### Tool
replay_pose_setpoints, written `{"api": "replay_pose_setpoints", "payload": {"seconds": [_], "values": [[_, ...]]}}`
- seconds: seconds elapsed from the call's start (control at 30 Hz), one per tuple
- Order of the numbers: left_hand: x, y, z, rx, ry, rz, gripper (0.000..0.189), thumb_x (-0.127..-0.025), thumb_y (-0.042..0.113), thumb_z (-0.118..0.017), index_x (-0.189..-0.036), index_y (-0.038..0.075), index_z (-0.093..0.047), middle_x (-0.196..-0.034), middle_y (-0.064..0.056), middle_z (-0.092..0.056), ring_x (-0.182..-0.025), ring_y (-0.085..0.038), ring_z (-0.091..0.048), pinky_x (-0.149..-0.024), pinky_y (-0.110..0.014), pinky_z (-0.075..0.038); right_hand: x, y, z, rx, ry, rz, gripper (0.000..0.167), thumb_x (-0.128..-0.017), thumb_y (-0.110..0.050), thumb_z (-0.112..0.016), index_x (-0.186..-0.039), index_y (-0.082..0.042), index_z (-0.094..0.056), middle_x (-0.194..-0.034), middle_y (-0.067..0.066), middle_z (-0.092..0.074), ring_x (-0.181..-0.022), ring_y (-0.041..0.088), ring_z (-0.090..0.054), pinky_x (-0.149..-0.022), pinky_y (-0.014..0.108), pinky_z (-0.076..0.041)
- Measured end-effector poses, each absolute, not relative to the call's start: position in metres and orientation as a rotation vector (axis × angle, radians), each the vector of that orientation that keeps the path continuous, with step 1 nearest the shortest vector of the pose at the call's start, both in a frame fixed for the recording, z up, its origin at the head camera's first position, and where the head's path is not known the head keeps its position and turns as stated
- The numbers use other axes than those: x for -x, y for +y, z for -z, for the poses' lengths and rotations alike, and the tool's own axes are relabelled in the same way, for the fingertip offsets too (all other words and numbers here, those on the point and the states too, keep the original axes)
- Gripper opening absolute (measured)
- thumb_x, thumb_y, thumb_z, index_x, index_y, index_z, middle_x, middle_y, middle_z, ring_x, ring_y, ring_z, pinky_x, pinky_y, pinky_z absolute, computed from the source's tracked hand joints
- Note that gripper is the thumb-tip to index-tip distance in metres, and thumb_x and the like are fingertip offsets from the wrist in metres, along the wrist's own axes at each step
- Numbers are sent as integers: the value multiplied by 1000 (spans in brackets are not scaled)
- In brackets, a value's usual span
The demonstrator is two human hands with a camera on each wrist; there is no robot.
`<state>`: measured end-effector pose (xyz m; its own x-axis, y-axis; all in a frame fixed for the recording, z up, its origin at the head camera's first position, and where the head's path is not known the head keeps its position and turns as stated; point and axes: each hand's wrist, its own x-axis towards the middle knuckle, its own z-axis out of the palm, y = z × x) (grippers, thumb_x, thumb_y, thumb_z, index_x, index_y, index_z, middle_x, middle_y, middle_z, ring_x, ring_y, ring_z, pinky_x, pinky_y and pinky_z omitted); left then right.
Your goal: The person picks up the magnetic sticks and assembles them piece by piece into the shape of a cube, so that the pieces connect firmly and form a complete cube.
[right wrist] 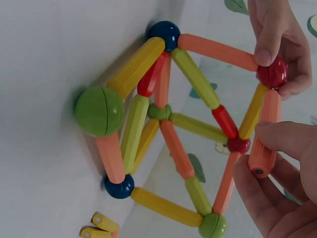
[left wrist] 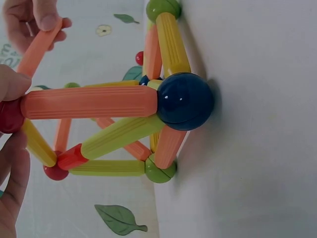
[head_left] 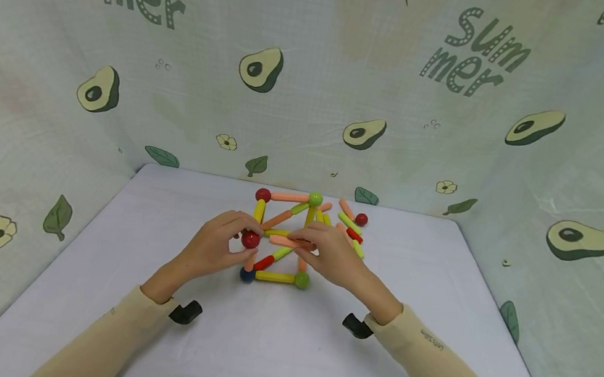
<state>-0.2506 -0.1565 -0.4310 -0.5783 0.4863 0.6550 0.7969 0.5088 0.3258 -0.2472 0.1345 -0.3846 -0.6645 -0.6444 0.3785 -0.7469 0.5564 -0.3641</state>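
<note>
My left hand (head_left: 218, 240) pinches a glossy red ball (head_left: 250, 240) between thumb and fingers, at a top near corner of a frame built of building sticks and balls. From that ball an orange stick (left wrist: 91, 102) runs down to a dark blue ball (left wrist: 185, 101) on the table. My right hand (head_left: 331, 253) holds another orange stick (right wrist: 267, 121) by its outer end, thumb on one side and fingers on the other. Its far end is right at the red ball; its free end faces the right wrist camera. Yellow, lime and red sticks form the other edges and diagonals.
Loose sticks (head_left: 351, 220) in orange, lime, red and yellow lie right of the frame, with a spare red ball (head_left: 362, 219) beside them. A printed cloth (head_left: 307, 145) with avocados and leaves stands behind the white table (head_left: 284, 348) and along both sides.
</note>
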Motion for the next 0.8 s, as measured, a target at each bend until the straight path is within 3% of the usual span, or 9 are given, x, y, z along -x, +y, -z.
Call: {"api": "replay_pose_setpoints", "payload": {"seconds": [0.23, 0.4, 0.67, 0.8], "values": [[251, -157, 431, 1063, -2263, 835, 40, -82, 10, -92, -115, 16, -70, -108, 5, -71, -92, -17, -58, -75, -31, -55, 248, 121, 386, -1185, -2568, -763, 29, -93, -13, -84, -122, -11, -80, -107, -1, -75, -91, 13, -68, -77, 21, -58], [253, -153, 430, 1048, -2253, 794, 37, -81, 15, -94, -111, 15, -72, -105, 5, -72, -98, -17, -53, -77, -30, -50, 248, 118, 386, -1191, -2561, -790, 29, -93, -12, -84, -122, -11, -80, -108, 1, -74, -89, 14, -65, -74, 19, -56], [256, -142, 427, 1042, -2242, 778, 29, -82, 18, -94, -105, 14, -77, -88, 5, -69, -100, -18, -51, -69, -28, -49, 249, 120, 388, -1207, -2499, -815, 25, -93, -9, -84, -118, -11, -81, -105, 1, -74, -87, 13, -65, -70, 29, -60], [255, -139, 427, 1025, -2253, 790, 27, -82, 16, -95, -102, 14, -77, -86, 6, -70, -100, -18, -49, -69, -28, -47, 252, 130, 385, -1217, -2565, -789, 31, -93, -12, -84, -124, -12, -78, -108, -1, -74, -90, 13, -64, -76, 30, -60]]}}
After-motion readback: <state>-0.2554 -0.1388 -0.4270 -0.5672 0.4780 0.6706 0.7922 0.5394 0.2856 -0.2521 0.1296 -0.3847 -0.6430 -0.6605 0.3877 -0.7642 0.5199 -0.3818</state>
